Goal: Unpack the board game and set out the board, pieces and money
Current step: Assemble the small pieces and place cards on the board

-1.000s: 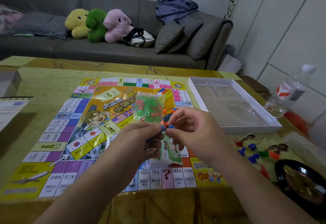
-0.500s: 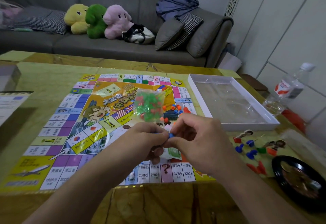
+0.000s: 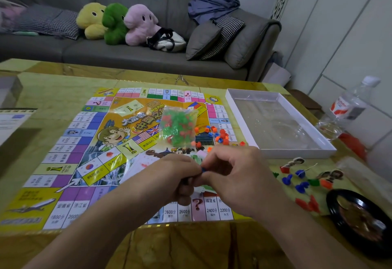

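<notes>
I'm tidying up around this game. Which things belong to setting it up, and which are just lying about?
Game: board; bag of green and red pieces; loose orange and blue cubes; pawns and character stands; box tray; small blue piece pinched between both hands.

Lying about: water bottle; black dish; plush toys.

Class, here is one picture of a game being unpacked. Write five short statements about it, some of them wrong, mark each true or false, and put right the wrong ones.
1. The board lies open on the table. True.
2. The bag of green and red pieces is in the white box. False: it lies on the board.
3. Both hands pinch a small blue piece between them: left hand, right hand. True.
4. The bottle stands on the board. False: it stands right of the box, off the board.
5. Loose orange and blue cubes lie on the board near the bag. True.
</notes>
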`<move>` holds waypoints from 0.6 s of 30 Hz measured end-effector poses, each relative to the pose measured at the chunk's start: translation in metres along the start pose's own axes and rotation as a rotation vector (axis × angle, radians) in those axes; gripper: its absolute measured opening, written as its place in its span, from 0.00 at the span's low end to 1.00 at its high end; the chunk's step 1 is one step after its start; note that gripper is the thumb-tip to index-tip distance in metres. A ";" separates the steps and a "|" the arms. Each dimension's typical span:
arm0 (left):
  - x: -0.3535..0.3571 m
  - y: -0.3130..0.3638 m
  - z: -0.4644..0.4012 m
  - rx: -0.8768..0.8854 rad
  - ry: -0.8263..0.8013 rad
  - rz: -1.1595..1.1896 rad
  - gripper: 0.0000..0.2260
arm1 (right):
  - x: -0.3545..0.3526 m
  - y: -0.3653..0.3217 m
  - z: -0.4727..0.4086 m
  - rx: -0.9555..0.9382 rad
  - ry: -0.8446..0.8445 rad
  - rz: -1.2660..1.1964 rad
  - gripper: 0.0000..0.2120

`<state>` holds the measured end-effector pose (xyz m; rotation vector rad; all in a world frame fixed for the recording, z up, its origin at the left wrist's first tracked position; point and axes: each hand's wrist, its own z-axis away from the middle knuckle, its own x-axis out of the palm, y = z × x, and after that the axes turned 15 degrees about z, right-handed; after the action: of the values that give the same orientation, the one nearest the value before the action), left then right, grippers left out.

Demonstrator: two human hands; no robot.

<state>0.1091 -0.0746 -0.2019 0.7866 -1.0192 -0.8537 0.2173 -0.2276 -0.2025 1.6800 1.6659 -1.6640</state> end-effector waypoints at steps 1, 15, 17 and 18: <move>-0.002 0.000 0.000 0.002 -0.013 -0.029 0.10 | 0.000 0.000 0.000 0.018 -0.003 -0.011 0.06; -0.013 -0.004 -0.013 0.098 0.273 0.116 0.05 | 0.015 0.078 -0.081 0.468 -0.058 0.567 0.04; -0.014 -0.003 -0.013 0.119 0.270 0.124 0.06 | 0.022 0.079 -0.090 0.486 -0.081 0.644 0.03; -0.015 -0.002 -0.012 0.127 0.267 0.115 0.06 | 0.026 0.080 -0.093 0.485 -0.086 0.680 0.05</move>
<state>0.1159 -0.0606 -0.2130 0.9139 -0.8769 -0.5721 0.3213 -0.1653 -0.2342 2.0249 0.5401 -1.7958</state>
